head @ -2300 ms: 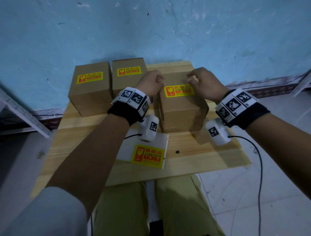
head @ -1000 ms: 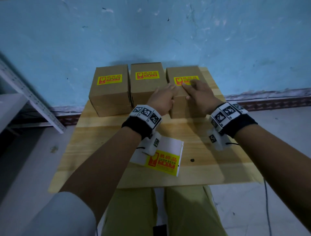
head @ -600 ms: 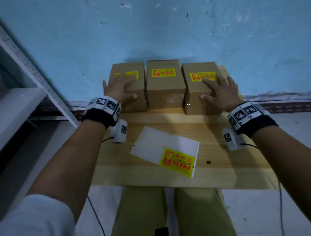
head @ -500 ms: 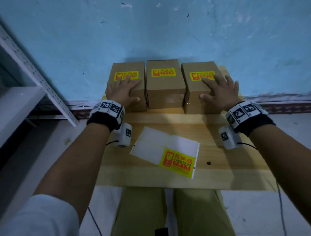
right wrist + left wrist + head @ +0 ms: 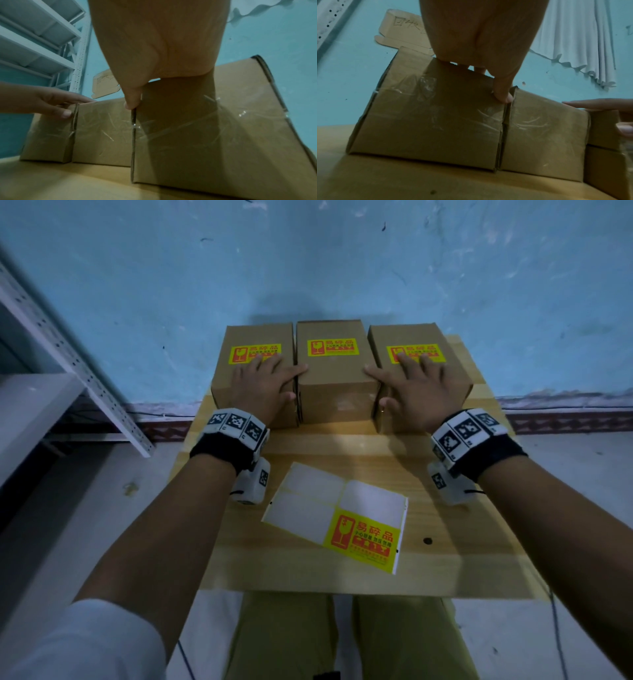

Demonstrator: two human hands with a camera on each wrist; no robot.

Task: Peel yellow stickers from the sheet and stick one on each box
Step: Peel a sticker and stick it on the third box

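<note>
Three brown cardboard boxes stand side by side at the table's far edge: left box [image 5: 251, 338], middle box [image 5: 334, 385], right box [image 5: 419, 337]. Each carries a yellow sticker on top: left [image 5: 255, 350], middle [image 5: 332, 347], right [image 5: 416, 352]. My left hand [image 5: 263, 381] lies flat on the left box with straight fingers, thumb at its near right corner [image 5: 502, 94]. My right hand [image 5: 416, 388] lies flat on the right box, thumb at its near left corner [image 5: 132, 102]. The sticker sheet [image 5: 337, 517] lies on the table nearer to me, one yellow sticker [image 5: 363, 539] left on it.
The wooden table [image 5: 445, 559] ends just past the boxes at a blue wall [image 5: 308, 261]. A grey metal shelf [image 5: 51, 350] stands at the left. My knees [image 5: 342, 638] are under the near edge. A cable [image 5: 556, 628] hangs at the right.
Both hands pushed the right box back into the row. The left hand then moved across to the left box and both hands flattened on the outer boxes.
</note>
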